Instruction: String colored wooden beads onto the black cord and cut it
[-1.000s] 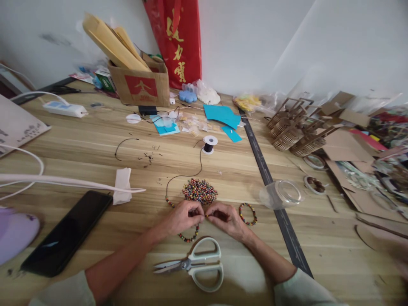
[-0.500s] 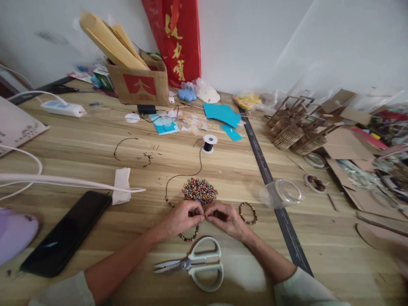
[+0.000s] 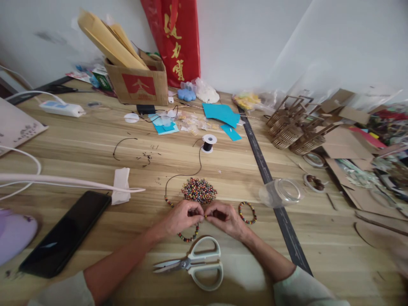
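Observation:
My left hand (image 3: 185, 217) and my right hand (image 3: 225, 219) meet fingertip to fingertip over the table. The left pinches the end of a black cord (image 3: 182, 174), while a small yellowish bead (image 3: 205, 216) sits in the right hand's pinch. A string of colored beads (image 3: 188, 238) on that cord loops out below my left hand; part of it is hidden under the hand. From there the cord runs back to a spool (image 3: 208, 144). Just beyond my fingers lies a pile of loose multicolored beads (image 3: 199, 190). A finished-looking beaded bracelet (image 3: 247, 213) rests beside my right hand.
Scissors (image 3: 191, 264) with pale handles lie in front of my hands. A black phone (image 3: 65, 233) and white cables (image 3: 79, 182) are on the left. To the right are a clear plastic jar (image 3: 280, 192) and small woven baskets (image 3: 288, 131). A cardboard box (image 3: 137, 85) stands at the back.
Both hands keep the same pinch at nearly the same place. The whole view has shifted very slightly; nothing on the table has visibly moved.

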`<state>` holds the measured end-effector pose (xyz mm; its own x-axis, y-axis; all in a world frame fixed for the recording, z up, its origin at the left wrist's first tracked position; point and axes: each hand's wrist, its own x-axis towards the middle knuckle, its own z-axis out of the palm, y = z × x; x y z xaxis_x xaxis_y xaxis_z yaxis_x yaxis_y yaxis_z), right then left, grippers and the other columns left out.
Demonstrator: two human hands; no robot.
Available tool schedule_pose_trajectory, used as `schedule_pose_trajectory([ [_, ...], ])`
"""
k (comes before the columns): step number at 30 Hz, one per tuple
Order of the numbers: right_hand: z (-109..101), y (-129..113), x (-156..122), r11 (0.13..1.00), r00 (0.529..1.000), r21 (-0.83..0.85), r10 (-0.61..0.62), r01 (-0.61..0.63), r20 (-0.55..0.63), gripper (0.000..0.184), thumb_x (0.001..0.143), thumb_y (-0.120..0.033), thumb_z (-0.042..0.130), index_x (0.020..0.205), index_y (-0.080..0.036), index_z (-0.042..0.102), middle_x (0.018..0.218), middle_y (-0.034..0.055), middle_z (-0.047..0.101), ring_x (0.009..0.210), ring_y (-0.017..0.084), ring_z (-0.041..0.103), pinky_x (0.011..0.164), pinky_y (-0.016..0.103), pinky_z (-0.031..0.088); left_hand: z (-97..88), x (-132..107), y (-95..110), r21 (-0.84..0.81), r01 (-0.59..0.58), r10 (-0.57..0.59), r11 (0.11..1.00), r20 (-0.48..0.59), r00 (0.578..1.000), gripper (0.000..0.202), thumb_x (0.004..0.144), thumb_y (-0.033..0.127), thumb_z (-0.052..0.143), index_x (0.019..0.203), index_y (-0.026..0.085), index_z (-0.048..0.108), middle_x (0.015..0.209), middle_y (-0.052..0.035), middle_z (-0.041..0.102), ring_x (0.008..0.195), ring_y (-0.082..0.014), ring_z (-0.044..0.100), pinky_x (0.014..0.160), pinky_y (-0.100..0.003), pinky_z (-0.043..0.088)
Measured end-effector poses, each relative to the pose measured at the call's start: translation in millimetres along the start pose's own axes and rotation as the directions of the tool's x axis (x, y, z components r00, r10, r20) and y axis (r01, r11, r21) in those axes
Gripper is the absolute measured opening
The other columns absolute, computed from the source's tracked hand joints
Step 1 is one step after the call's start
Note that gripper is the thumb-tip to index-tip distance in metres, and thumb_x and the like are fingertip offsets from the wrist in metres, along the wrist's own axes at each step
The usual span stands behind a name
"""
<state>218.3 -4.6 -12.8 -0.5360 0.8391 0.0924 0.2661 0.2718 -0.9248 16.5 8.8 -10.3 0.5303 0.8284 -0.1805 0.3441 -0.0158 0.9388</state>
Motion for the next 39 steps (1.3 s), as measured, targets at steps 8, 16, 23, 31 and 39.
schedule_pose_trajectory([
  [8, 0.1, 0.4, -1.0, 1.000, 1.000, 0.000, 0.028, -0.028, -0.009, 0.021, 0.089, -0.035, 0.061, 0.087, -0.015, 0.066, 0.081, 0.0057, 0.066, 0.073, 0.015, 0.060, 0.066, 0.025, 0.047, -0.9, 0.0, 2.5, -0.030, 0.023, -0.022, 0.999, 0.018, 1.000, 0.007, 0.072, 0.015, 0.062, 0.071, 0.012, 0.068, 0.057, 0.0013, 0.060, 0.054, -0.0104, 0.051, 0.053, -0.019, 0.040],
  [16, -0.5, -1.2, -0.2, 1.000, 1.000, -0.011, 0.005, -0.005, -0.006, 0.019, 0.087, -0.033, 0.063, 0.085, -0.015, 0.067, 0.079, 0.0053, 0.065, 0.072, 0.015, 0.059, 0.066, 0.025, 0.046, -0.8, 0.8, 3.8, -0.066, 0.045, -0.044, 0.997, 0.024, 0.999, 0.006, 0.072, 0.014, 0.061, 0.071, 0.012, 0.067, 0.056, 0.0014, 0.060, 0.052, -0.0106, 0.053, 0.052, -0.019, 0.041],
  [23, 1.2, 1.7, -1.8, 0.999, 0.999, 0.023, 0.035, -0.034, -0.021, 0.020, 0.087, -0.035, 0.064, 0.083, -0.015, 0.064, 0.078, 0.0041, 0.064, 0.070, 0.014, 0.058, 0.064, 0.024, 0.046, 0.2, 0.4, 2.7, -0.075, 0.038, -0.038, 0.996, 0.012, 0.999, 0.006, 0.072, 0.014, 0.062, 0.071, 0.012, 0.067, 0.055, 0.0015, 0.060, 0.052, -0.0105, 0.053, 0.052, -0.019, 0.042],
  [31, -0.5, -2.1, 0.4, 1.000, 1.000, 0.027, 0.000, 0.000, -0.011, 0.024, 0.089, -0.038, 0.061, 0.082, -0.016, 0.065, 0.078, 0.0056, 0.064, 0.073, 0.015, 0.059, 0.066, 0.026, 0.047, 0.6, 0.7, 0.2, -0.058, 0.029, -0.028, 0.998, 0.007, 1.000, 0.007, 0.072, 0.014, 0.061, 0.071, 0.012, 0.068, 0.057, 0.0014, 0.060, 0.053, -0.0100, 0.051, 0.053, -0.019, 0.040],
  [39, -2.2, -5.3, 0.0, 0.999, 1.000, 0.023, -0.023, 0.023, 0.000, 0.027, 0.092, -0.040, 0.057, 0.084, -0.016, 0.064, 0.081, 0.0056, 0.063, 0.075, 0.016, 0.057, 0.068, 0.026, 0.045, 0.9, 0.2, -0.9, -0.032, 0.002, -0.002, 0.999, -0.009, 1.000, 0.011, 0.074, 0.013, 0.057, 0.078, 0.012, 0.068, 0.062, 0.0003, 0.062, 0.056, -0.0106, 0.053, 0.054, -0.019, 0.043],
])
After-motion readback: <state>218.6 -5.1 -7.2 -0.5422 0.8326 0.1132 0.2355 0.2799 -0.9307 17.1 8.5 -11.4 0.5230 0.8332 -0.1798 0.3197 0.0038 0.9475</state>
